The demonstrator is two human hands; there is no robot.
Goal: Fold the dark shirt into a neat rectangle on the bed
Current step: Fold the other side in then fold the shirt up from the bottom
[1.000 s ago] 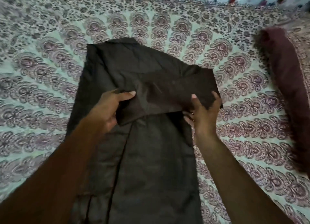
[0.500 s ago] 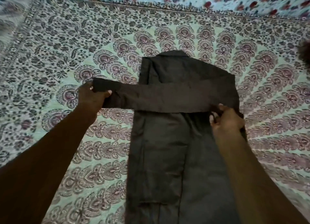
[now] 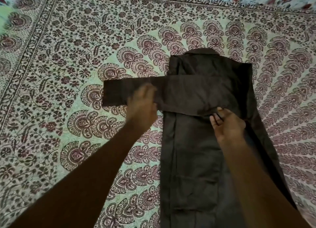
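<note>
The shirt (image 3: pixel 196 159) is laid lengthwise on the bed (image 3: pixel 68 56), right of centre, its sleeve (image 3: pixel 171 92) stretched leftward across the chest, probably to be folded back flat. The sleeve's lower edge is pinched by the right grip (image 3: pixel 229 127); the left grip (image 3: pixel 142 108), blurred over the sleeve, cannot be read as apart or together

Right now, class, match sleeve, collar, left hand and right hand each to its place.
1 sleeve
2 collar
3 left hand
4 right hand

A far end of the dark shirt
B at the sleeve's lower edge, over the shirt's body
C across the shirt, end out on the bedspread
D blurred, over the sleeve's outstretched part

Pairs: 1-C; 2-A; 3-D; 4-B
</note>
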